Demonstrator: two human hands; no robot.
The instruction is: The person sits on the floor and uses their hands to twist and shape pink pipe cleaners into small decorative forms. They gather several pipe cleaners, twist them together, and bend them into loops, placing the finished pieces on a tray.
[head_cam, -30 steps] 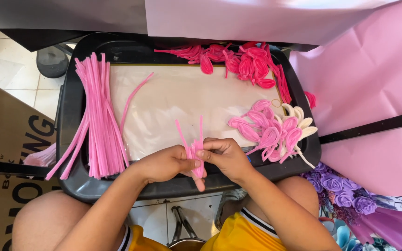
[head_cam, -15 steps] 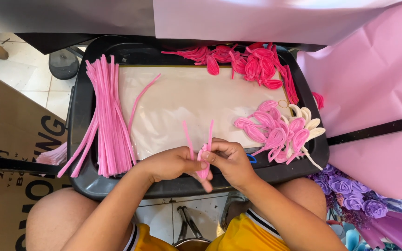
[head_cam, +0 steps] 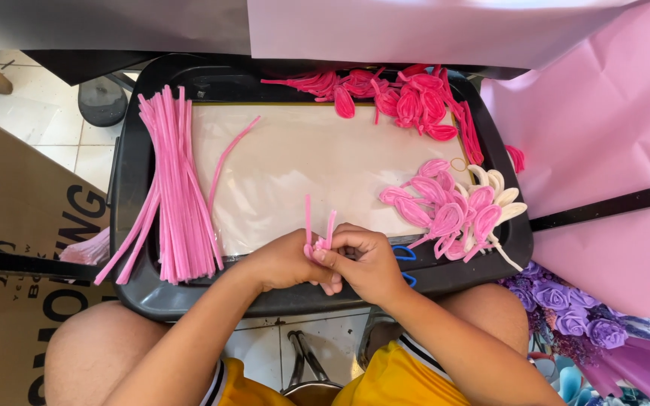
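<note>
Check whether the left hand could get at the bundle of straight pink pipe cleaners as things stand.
Probably yes: the bundle of pipe cleaners lies uncovered on the tray's left side, but the left hand is busy pinching a bent pink stem.

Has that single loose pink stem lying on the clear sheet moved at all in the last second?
No. The loose pink stem still slants from the bundle of pink stems toward the tray's far rim, same place on the clear sheet.
</note>
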